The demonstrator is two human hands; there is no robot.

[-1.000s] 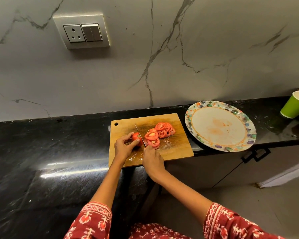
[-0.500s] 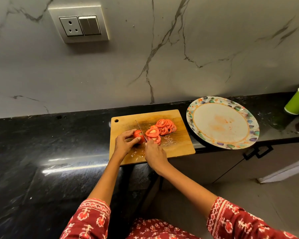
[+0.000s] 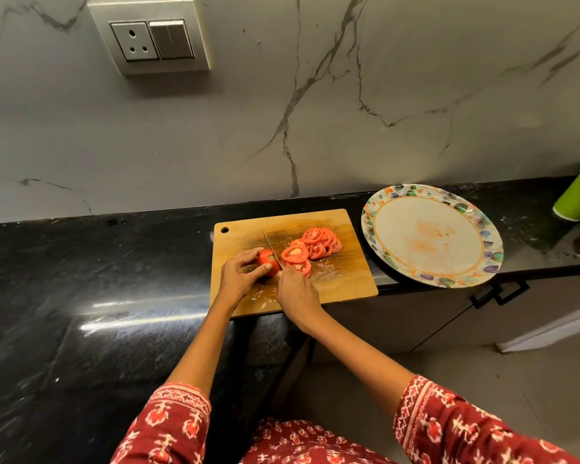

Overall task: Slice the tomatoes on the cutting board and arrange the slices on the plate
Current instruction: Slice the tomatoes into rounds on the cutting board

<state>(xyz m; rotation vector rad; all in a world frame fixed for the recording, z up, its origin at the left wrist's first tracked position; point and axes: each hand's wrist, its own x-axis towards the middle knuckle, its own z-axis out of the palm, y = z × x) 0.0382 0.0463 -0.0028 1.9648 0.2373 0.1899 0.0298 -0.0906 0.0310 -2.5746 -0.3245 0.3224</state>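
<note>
Tomato mid-slice on cutting board

Left hand grips tomato piece on wooden cutting board. Right hand clamped on knife, blade against the tomato's cut face. Slices piled right of blade. Patterned plate beside board, stained, no slices

A grey marble wall stood over a black counter.
A socket-and-switch plate was set high on the wall; below the counter a cabinet handle showed, and what looked like pale floor tile.
</note>
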